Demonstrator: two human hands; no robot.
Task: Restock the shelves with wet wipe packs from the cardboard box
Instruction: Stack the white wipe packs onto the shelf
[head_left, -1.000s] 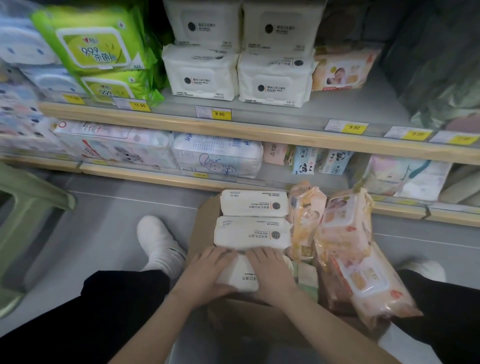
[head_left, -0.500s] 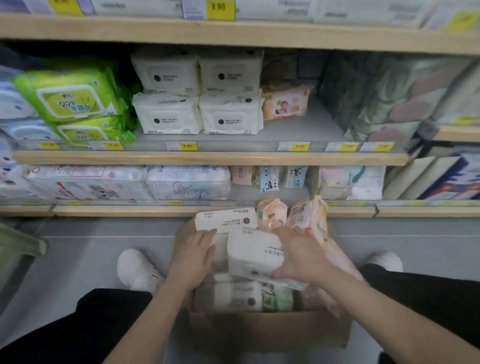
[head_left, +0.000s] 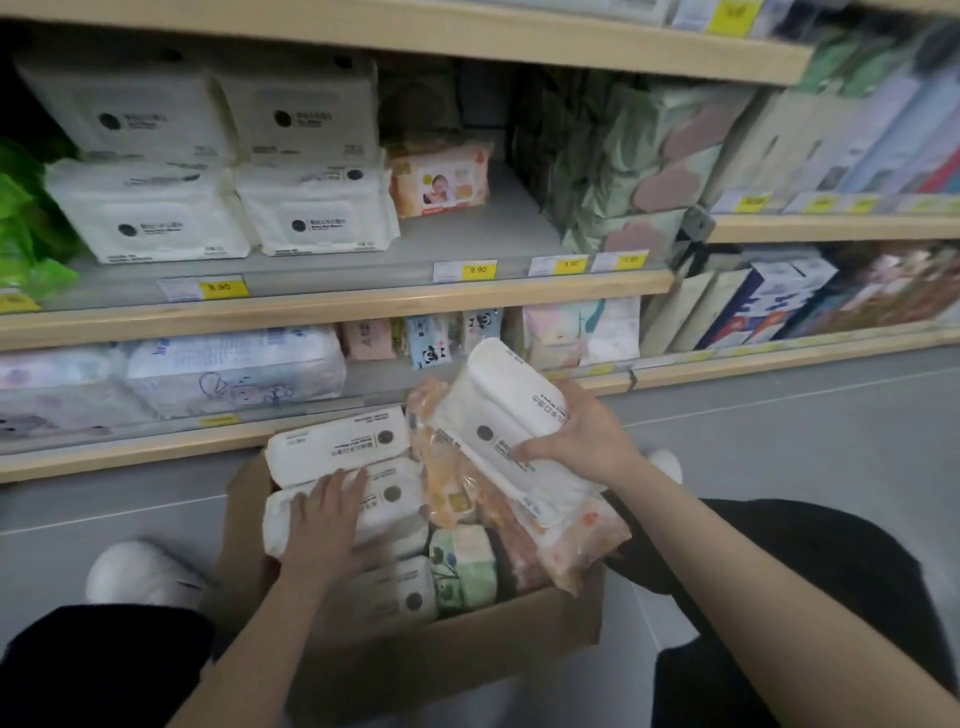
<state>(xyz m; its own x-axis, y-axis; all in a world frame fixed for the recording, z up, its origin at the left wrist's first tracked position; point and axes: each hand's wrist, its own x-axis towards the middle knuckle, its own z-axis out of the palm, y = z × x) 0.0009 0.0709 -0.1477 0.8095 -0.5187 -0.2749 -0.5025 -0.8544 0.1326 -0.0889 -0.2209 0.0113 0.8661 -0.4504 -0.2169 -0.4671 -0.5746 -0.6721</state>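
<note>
A brown cardboard box (head_left: 467, 644) stands on the floor between my knees, filled with white, orange and green wet wipe packs. My right hand (head_left: 582, 436) grips a white wet wipe pack (head_left: 498, 415), lifted and tilted above the box's right side. My left hand (head_left: 327, 519) lies flat, fingers spread, on the white packs (head_left: 337, 441) stacked in the box's left half. Orange packs (head_left: 457, 499) lean under the lifted one. On the middle shelf (head_left: 467, 244), matching white packs (head_left: 311, 218) are stacked two high beside one orange pack (head_left: 441, 182).
The middle shelf has bare room in front of and right of the orange pack, up to green-pink packages (head_left: 639, 171). The low shelf (head_left: 311, 436) holds bulk wipe packs (head_left: 234, 369) and small pouches (head_left: 431, 343). Grey floor lies to the right; my white shoes (head_left: 140, 571) flank the box.
My right hand has lifted the white pack higher and to the right, tipping it on end. My left hand came off that pack and settled on the packs in the box. The view tilted upward.
</note>
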